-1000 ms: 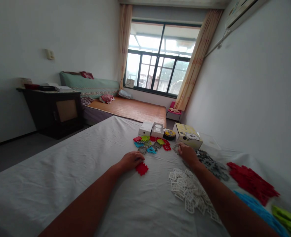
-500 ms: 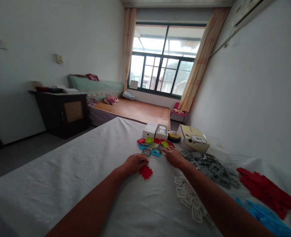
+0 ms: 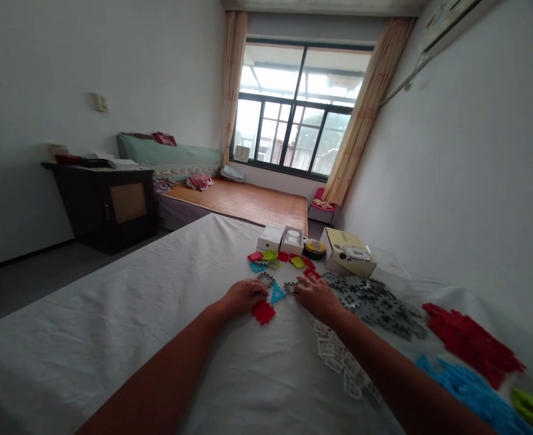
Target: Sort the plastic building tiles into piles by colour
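Note:
My left hand (image 3: 244, 296) rests on the white cloth with its fingers curled together. Its fingertips are beside a red toothed plastic building piece (image 3: 263, 313) and a grey square frame piece (image 3: 265, 279); what they grip, if anything, is hidden. Between my hands lies a blue triangular frame piece (image 3: 277, 293). The fingers of my right hand (image 3: 317, 297) are closed on the edge of another grey frame piece (image 3: 289, 288). Beyond them, red, lime and blue pieces form a loose arc, among them a lime piece (image 3: 298, 261) and a blue piece (image 3: 258, 266).
Piles of grey pieces (image 3: 379, 305), white frames (image 3: 338, 356), red pieces (image 3: 472, 341) and blue pieces (image 3: 469, 396) lie to the right. Behind the arc stand white boxes (image 3: 270, 237), a round black-and-yellow tin (image 3: 314, 248) and a yellow box (image 3: 350, 251).
My right hand has drawn its grey piece toward me, away from the arc. The blue triangle has also come nearer and turned. My left hand has barely moved. The view has shifted slightly.

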The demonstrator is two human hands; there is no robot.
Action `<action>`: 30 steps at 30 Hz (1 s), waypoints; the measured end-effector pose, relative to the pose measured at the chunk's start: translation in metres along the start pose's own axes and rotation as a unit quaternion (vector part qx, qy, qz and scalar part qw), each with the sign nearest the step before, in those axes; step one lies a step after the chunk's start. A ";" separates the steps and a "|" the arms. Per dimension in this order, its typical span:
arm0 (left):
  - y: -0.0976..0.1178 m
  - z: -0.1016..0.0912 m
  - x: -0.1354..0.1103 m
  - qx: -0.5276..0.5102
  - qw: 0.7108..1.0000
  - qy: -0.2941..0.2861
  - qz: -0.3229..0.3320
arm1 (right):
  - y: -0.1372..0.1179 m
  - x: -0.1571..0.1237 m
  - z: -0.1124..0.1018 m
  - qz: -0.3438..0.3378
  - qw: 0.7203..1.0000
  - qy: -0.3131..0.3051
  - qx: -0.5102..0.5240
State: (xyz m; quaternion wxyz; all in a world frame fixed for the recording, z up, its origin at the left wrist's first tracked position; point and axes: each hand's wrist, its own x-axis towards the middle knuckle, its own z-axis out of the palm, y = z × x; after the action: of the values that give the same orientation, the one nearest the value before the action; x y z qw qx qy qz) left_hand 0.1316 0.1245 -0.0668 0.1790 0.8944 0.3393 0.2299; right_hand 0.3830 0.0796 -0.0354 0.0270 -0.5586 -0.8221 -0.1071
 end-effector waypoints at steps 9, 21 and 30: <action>-0.004 0.001 0.000 -0.005 1.000 0.002 -0.001 | 0.100 -0.019 -0.001 0.250 0.966 0.053 0.035; -0.004 0.000 0.000 -0.015 1.000 -0.005 -0.011 | 0.066 -0.001 0.011 0.130 0.989 0.029 0.058; -0.007 0.002 0.002 -0.016 1.000 -0.002 -0.009 | 0.025 0.002 0.022 0.130 0.986 -0.014 0.103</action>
State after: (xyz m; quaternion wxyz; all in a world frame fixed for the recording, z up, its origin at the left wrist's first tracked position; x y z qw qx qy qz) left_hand 0.1302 0.1299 -0.0710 0.1960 0.8889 0.3431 0.2318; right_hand 0.4069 0.0946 -0.0532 0.0860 -0.6561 -0.7497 -0.0098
